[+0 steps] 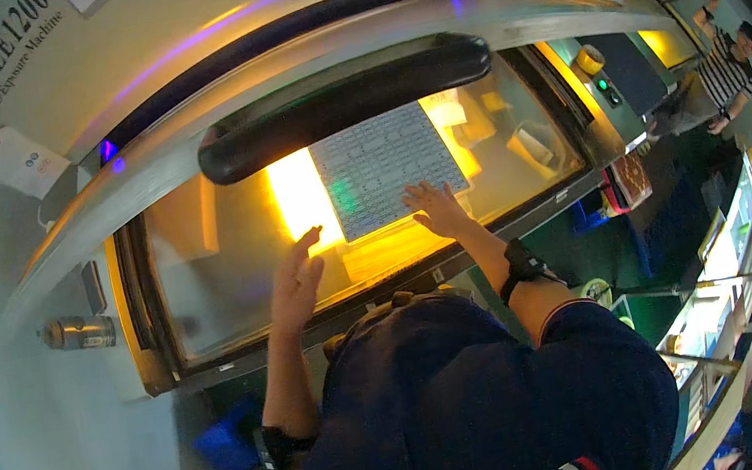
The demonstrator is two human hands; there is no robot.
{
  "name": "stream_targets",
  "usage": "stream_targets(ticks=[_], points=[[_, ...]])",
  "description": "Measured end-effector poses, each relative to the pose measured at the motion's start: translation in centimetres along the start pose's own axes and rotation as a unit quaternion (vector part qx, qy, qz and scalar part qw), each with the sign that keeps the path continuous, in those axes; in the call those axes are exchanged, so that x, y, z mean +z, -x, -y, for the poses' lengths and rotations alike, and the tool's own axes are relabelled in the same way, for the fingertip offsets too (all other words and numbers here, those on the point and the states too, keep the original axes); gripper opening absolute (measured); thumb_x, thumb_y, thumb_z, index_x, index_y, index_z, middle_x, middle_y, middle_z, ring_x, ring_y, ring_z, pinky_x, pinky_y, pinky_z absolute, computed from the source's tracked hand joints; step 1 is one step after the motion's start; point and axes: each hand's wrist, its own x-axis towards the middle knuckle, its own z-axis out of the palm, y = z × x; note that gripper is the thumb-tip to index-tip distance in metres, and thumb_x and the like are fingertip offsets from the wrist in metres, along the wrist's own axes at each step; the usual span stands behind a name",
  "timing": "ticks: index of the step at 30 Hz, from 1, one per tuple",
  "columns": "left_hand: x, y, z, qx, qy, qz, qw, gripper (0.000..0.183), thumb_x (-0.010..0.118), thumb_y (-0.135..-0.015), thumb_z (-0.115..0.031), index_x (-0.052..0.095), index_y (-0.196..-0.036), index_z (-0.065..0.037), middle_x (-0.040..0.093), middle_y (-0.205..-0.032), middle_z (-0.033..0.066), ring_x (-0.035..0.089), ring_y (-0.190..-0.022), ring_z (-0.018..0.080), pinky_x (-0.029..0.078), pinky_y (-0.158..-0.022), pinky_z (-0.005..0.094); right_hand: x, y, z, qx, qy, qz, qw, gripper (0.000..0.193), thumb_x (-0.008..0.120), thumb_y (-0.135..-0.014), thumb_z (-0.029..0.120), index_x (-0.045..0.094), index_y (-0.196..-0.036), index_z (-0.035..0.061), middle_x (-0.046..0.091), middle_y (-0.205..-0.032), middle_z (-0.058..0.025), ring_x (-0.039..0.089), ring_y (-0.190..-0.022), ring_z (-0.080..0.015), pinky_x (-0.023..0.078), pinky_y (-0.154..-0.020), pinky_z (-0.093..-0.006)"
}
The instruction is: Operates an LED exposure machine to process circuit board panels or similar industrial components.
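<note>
Across the background curves a pale machine (pixel 167 32), its framed glass bed (pixel 229 298) glowing yellow around the middle. Dark blue cloth of the wearer's shirt (pixel 461 399) fills the lower centre. A long black handle (pixel 345 102) spans above the bed. Just beyond its near side shows the sheet (pixel 390 169), grey, finely patterned in rows, lying flat at the lit middle of the bed. Well off to the right stands a co-worker (pixel 727 81) in a striped top. The left hand (pixel 297 282) is loosely open, fingers up and thumb parted, beside the sheet's near left corner. The right hand (pixel 439 210) is spread wide, fingertips over the sheet's near right corner; whether they touch it, I cannot tell. Each forearm wears a black strap (pixel 525 262). Left of the bed stand or lie a bottle (pixel 79 333) and, near it, a thin dark slab (pixel 93 287). Beyond the bed's right side sits a yellowish roll (pixel 589 58).
</note>
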Motion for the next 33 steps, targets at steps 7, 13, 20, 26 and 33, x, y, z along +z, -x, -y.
stream_targets(ticks=[7, 13, 20, 26, 33], points=[[4.1, -6.3, -19.1, 0.262, 0.48, -0.022, 0.837, 0.07, 0.063, -0.09, -0.039, 0.037, -0.144, -0.005, 0.046, -0.143, 0.0171, 0.03, -0.141, 0.0341, 0.03, -0.113, 0.0519, 0.2, -2.5, -1.5, -0.008, -0.046, -0.005, 0.999, 0.049, 0.053, -0.094, 0.033, 0.043, -0.142, 0.0254, 0.026, -0.157, 0.0018, 0.019, -0.146, -0.0286, 0.011, -0.111, -0.0694], [5.8, -8.6, -21.7, 0.337, 0.622, -0.008, 0.707, 0.038, 0.064, -0.089, -0.037, 0.051, -0.112, -0.01, 0.057, -0.106, 0.0056, 0.05, -0.115, 0.0256, 0.022, -0.117, 0.0521, 0.3, -1.8, -1.1, -0.043, 0.001, 0.035, 0.998, 0.069, 0.046, -0.094, 0.049, 0.02, -0.153, 0.0234, 0.01, -0.161, -0.0011, 0.011, -0.148, -0.0285, 0.008, -0.114, -0.0645], [11.8, -1.4, -14.3, 0.218, 0.659, -0.16, 0.702, 0.049, 0.047, -0.096, -0.048, 0.031, -0.059, -0.02, 0.032, -0.054, -0.0078, 0.031, -0.052, 0.0084, 0.028, -0.062, 0.0288, -4.1, 7.8, -5.4, -0.229, -0.148, -0.021, 0.962, 0.045, 0.059, -0.091, 0.034, 0.054, -0.132, 0.0156, 0.047, -0.14, -0.0153, 0.04, -0.132, -0.0338, 0.026, -0.112, -0.0528], [21.0, 7.8, -0.9, -0.189, 0.639, -0.517, 0.537, 0.058, 0.032, -0.094, -0.063, 0.036, -0.059, -0.018, 0.031, -0.052, -0.0035, 0.032, -0.049, 0.0149, 0.031, -0.056, 0.0338, -8.4, 21.3, -11.6, -0.178, -0.261, 0.181, 0.931, 0.029, 0.065, -0.087, 0.03, 0.069, -0.11, 0.0131, 0.069, -0.107, -0.01, 0.064, -0.103, -0.0278, 0.045, -0.097, -0.0446], [22.8, 10.2, 11.4, -0.285, 0.609, -0.55, 0.495, 0.059, 0.02, -0.093, -0.065, 0.035, -0.065, -0.015, 0.029, -0.052, 0.0016, 0.029, -0.048, 0.0186, 0.032, -0.054, 0.0366, -6.8, 14.5, -12.3, 0.01, -0.467, 0.139, 0.873, 0.03, 0.058, -0.094, 0.03, 0.069, -0.11, 0.0071, 0.069, -0.107, -0.0125, 0.065, -0.098, -0.0216, 0.049, -0.089, -0.0347]])
